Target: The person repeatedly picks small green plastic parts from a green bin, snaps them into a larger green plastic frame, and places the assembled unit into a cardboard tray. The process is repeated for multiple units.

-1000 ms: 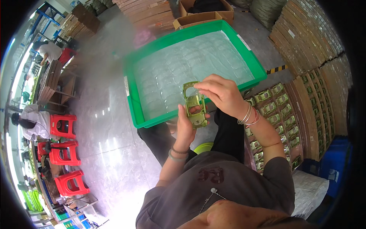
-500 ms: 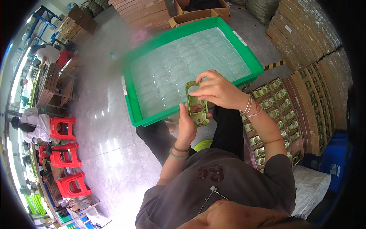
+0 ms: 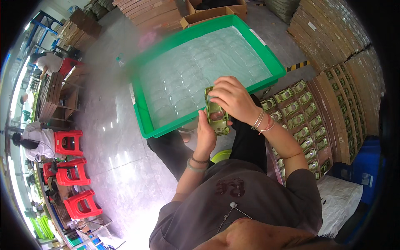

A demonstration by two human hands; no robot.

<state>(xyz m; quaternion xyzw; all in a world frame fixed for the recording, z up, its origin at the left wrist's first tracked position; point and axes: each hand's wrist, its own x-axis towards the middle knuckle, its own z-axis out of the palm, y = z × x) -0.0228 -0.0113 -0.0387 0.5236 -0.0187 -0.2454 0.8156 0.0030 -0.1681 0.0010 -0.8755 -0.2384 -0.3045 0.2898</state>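
Note:
My left hand (image 3: 206, 136) is wrapped round the near part of a see-through green toy car body shell (image 3: 221, 126), thumb along its left side. The shell is tilted, its far end pointing away from me. My right hand (image 3: 236, 99) closes over that far end with bent fingers; whether a small clear piece lies beneath them I cannot tell. Just beyond both hands sits a green tray (image 3: 168, 129), holding rows of clear plastic pieces (image 3: 187, 79) on a pale sheet.
On my right lies a board of several green car shells (image 3: 296, 121), beside stacked cardboard sheets (image 3: 333, 33). Open cardboard boxes (image 3: 208, 18) stand behind the tray. Red stools (image 3: 68, 143) and people at a workbench are at the far left. A blue crate (image 3: 364, 166) is at lower right.
My right fingers have curled further over the far end of the shell. The shell has shifted slightly in my left hand, and the whole view has moved a little.

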